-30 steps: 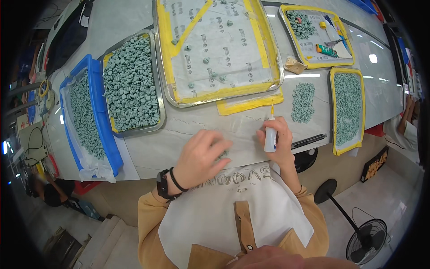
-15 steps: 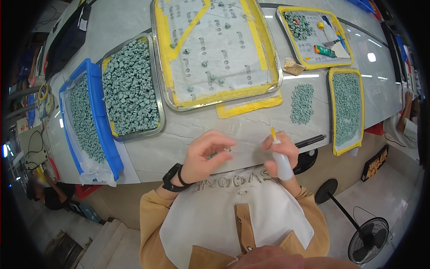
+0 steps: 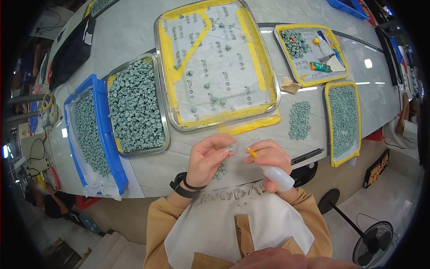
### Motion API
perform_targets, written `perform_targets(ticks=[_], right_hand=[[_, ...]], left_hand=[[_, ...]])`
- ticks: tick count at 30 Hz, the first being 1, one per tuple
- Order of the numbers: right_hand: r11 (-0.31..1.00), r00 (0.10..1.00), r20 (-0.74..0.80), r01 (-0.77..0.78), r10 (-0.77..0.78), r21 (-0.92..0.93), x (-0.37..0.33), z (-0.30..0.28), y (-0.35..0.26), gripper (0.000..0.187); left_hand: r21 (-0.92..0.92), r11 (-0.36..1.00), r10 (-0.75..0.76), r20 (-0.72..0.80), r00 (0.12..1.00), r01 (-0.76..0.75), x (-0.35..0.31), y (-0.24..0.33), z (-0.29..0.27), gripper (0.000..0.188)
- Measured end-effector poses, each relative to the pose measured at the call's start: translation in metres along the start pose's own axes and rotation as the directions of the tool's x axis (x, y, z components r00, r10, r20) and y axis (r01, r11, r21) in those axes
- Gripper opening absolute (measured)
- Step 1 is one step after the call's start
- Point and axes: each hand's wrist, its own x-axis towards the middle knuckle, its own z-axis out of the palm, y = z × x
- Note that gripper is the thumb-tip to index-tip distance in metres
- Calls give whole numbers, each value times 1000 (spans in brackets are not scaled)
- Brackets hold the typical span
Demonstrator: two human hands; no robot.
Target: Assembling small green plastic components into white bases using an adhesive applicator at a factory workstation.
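Observation:
My left hand [image 3: 207, 162] pinches a small green stone [image 3: 230, 148] between thumb and fingertips. Wrapped in my right hand [image 3: 271, 158] is a white needle-tip squeeze bottle [image 3: 278, 177], tilted so its yellow nozzle [image 3: 251, 152] and thin needle point toward the stone. Whether the needle touches the stone is too small to tell. A few loose green stones [image 3: 220, 172] lie on the table beneath my left hand. Beyond both hands stands a large metal tray [image 3: 197, 126], lined with printed paper and yellow tape, with several green pieces spread over it.
To the left are a metal tray of larger green stones [image 3: 136, 107] and a blue tray [image 3: 109, 157] of smaller ones. A patch of small stones [image 3: 299, 120] lies on the right, near a yellow-edged tray [image 3: 333, 130], black pens [image 3: 307, 155] and a tool tray [image 3: 309, 83].
The squeeze bottle has tipped from upright to the left, its needle now near my left fingertips. My hands have come closer together, and the view has shifted slightly.

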Motion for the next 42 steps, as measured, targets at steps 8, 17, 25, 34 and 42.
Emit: perform_targets(ticks=[8, 17, 25, 34, 42], right_hand=[[994, 991, 87, -104, 100, 34, 14, 3, -6, 63], [988, 991, 52, -130, 126, 83, 16, 9, -1, 44], [980, 982, 56, -182, 178, 75, 13, 8, -3, 38], [995, 992, 78, -100, 98, 26, 17, 7, 3, 33], [995, 993, 76, -93, 91, 25, 13, 6, 2, 30]], left_hand=[[17, 998, 52, 111, 992, -54, -1, -7, -17, 28], [101, 971, 198, 180, 964, -218, 4, -2, -18, 25], [77, 976, 187, 181, 966, -203, 2, -8, -19, 26], [147, 961, 209, 177, 962, -236, 3, -8, -21, 27], [147, 961, 213, 154, 965, -236, 2, -9, -19, 26]])
